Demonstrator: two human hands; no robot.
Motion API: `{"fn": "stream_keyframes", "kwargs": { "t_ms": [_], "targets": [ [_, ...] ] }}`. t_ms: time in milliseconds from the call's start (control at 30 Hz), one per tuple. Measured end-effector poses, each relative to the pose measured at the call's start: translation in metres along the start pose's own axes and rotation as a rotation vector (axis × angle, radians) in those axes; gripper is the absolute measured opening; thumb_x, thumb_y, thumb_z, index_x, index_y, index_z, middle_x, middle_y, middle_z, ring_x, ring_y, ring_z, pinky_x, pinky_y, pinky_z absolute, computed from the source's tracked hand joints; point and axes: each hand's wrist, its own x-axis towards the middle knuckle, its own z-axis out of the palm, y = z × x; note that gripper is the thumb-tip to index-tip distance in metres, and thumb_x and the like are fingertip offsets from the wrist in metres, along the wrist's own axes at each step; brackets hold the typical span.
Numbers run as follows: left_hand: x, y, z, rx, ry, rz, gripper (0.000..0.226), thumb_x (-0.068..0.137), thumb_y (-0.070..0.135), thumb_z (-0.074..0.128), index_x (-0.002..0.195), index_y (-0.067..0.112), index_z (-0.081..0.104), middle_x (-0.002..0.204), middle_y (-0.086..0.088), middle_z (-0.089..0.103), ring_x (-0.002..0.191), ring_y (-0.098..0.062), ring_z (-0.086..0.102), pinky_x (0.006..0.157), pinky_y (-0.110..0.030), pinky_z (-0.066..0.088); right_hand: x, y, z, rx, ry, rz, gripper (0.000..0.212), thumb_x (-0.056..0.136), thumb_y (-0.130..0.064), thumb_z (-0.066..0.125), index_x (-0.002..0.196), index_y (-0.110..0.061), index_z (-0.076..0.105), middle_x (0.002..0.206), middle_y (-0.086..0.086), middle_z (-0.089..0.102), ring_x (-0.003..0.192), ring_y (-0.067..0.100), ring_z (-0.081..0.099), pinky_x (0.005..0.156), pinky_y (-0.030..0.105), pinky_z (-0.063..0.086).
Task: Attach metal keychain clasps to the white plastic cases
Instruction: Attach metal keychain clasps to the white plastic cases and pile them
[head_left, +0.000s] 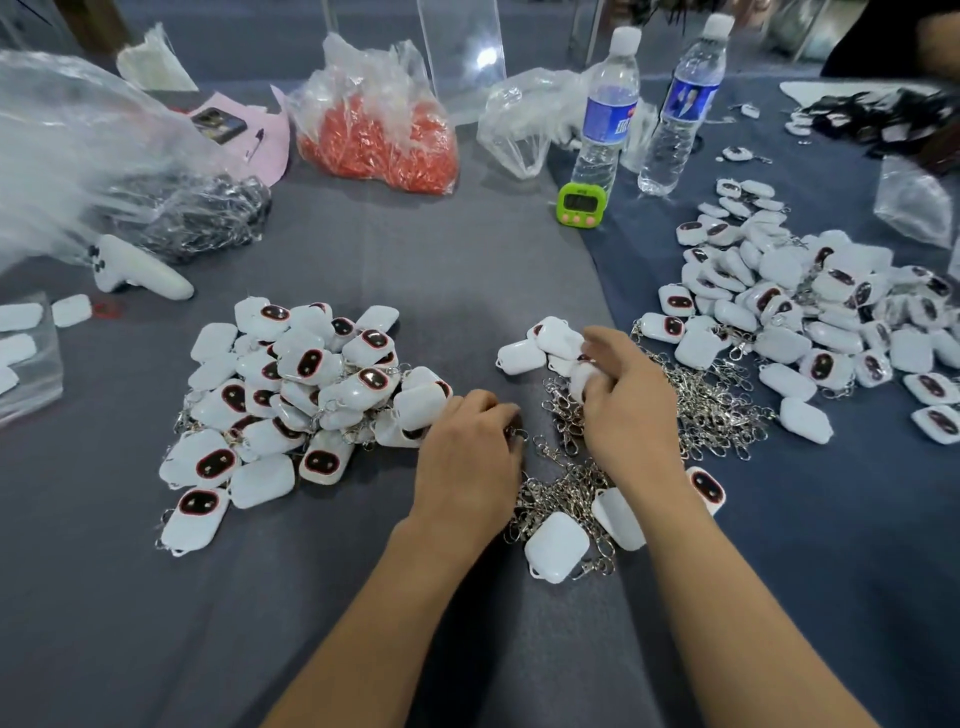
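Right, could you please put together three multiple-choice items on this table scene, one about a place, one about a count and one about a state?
1. Where does the green timer stand?
A. On a heap of cases
B. At the foot of a water bottle
C. Inside a bag

2. How many water bottles are in view?
A. One
B. Two
C. Four

3. What is the right hand doing?
A. Lying flat on the table
B. Lifting a bottle
C. Gripping a white case

Answers: 1 B, it sits just in front of that bottle; 2 B, a second bottle stands beside the first; 3 C, its fingers curl round the case above the clasps.
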Motion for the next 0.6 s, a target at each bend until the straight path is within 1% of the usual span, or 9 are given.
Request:
{"fn": "stream_keyframes", "kwargs": {
  "t_ms": [100, 200, 267, 333, 400, 467, 500, 567, 600],
  "targets": [
    [0.009, -0.003, -0.001, 0.004, -0.046, -0.026, 0.015, 0.092, 0.028, 0.067, 0.105, 0.029, 0.075, 0.104, 0.007, 0.065, 0.1, -0.018, 0.057, 0.083, -0.034, 0.047, -0.008, -0.005, 0.004, 0.14, -0.123, -0.031, 0.052, 0.089, 0.008, 0.047, 0.125, -0.026, 0.064, 0.116, -0.011, 0.071, 0.114, -0.009, 0.063, 0.107, 0.023, 0.047],
    [0.008, -0.006, -0.001, -0.089, -0.019, -0.021, 0.009, 0.09, 0.026, 0.07, 0.096, 0.027, 0.075, 0.099, 0.007, 0.068, 0.095, -0.017, 0.06, 0.083, -0.037, 0.048, -0.011, -0.003, 0.01, 0.119, -0.202, -0.078, 0.047, 0.09, 0.008, 0.055, 0.123, -0.023, 0.068, 0.118, -0.005, 0.073, 0.112, -0.001, 0.066, 0.105, 0.026, 0.05],
    [0.004, -0.008, 0.001, -0.151, 0.045, -0.03, 0.005, 0.09, 0.026, 0.069, 0.093, 0.027, 0.073, 0.093, 0.008, 0.07, 0.089, -0.015, 0.061, 0.078, -0.034, 0.046, -0.012, 0.001, 0.014, -0.045, -0.201, -0.141, 0.043, 0.092, 0.001, 0.057, 0.119, -0.03, 0.07, 0.114, -0.005, 0.074, 0.106, 0.008, 0.068, 0.096, 0.019, 0.049],
    [0.003, -0.009, 0.003, -0.174, 0.107, -0.074, 0.002, 0.092, 0.029, 0.066, 0.094, 0.028, 0.067, 0.085, 0.009, 0.07, 0.081, -0.013, 0.059, 0.07, -0.033, 0.042, -0.012, 0.003, 0.018, -0.149, -0.194, -0.163, 0.048, 0.089, 0.001, 0.054, 0.117, -0.035, 0.071, 0.106, -0.003, 0.074, 0.099, 0.014, 0.065, 0.081, 0.01, 0.043],
    [0.004, -0.013, 0.004, -0.196, 0.145, -0.112, 0.001, 0.094, 0.028, 0.063, 0.094, 0.028, 0.063, 0.083, 0.009, 0.067, 0.078, -0.014, 0.058, 0.068, -0.033, 0.042, -0.01, 0.006, 0.021, -0.172, -0.195, -0.153, 0.05, 0.09, 0.001, 0.053, 0.117, -0.036, 0.071, 0.106, 0.001, 0.073, 0.096, 0.017, 0.062, 0.076, 0.013, 0.04],
    [0.01, -0.02, 0.001, -0.215, 0.19, -0.133, 0.005, 0.095, 0.023, 0.061, 0.092, 0.027, 0.06, 0.084, 0.009, 0.064, 0.079, -0.015, 0.057, 0.069, -0.033, 0.043, -0.01, 0.005, 0.025, -0.166, -0.169, -0.161, 0.048, 0.093, -0.001, 0.053, 0.119, -0.037, 0.07, 0.11, 0.001, 0.073, 0.099, 0.017, 0.061, 0.079, 0.015, 0.04],
    [0.012, -0.025, -0.001, -0.212, 0.221, -0.148, 0.006, 0.095, 0.021, 0.061, 0.09, 0.026, 0.06, 0.084, 0.009, 0.063, 0.079, -0.015, 0.056, 0.069, -0.033, 0.041, -0.011, 0.004, 0.026, -0.147, -0.15, -0.177, 0.048, 0.094, 0.0, 0.054, 0.121, -0.036, 0.07, 0.113, -0.001, 0.073, 0.102, 0.014, 0.061, 0.082, 0.012, 0.04],
    [0.015, -0.031, -0.005, -0.188, 0.273, -0.17, 0.007, 0.094, 0.02, 0.062, 0.088, 0.024, 0.06, 0.083, 0.009, 0.062, 0.079, -0.015, 0.055, 0.069, -0.03, 0.037, -0.013, 0.0, 0.028, -0.052, -0.098, -0.213, 0.048, 0.094, 0.001, 0.057, 0.127, -0.032, 0.067, 0.118, -0.009, 0.073, 0.108, 0.003, 0.06, 0.088, 0.002, 0.037],
    [0.016, -0.033, -0.007, -0.172, 0.285, -0.167, 0.007, 0.093, 0.02, 0.064, 0.088, 0.025, 0.061, 0.083, 0.009, 0.063, 0.079, -0.015, 0.055, 0.07, -0.03, 0.036, -0.013, -0.001, 0.029, 0.021, -0.08, -0.214, 0.05, 0.093, 0.001, 0.059, 0.13, -0.033, 0.065, 0.12, -0.013, 0.071, 0.11, -0.003, 0.06, 0.092, 0.001, 0.037]
  ]
}}
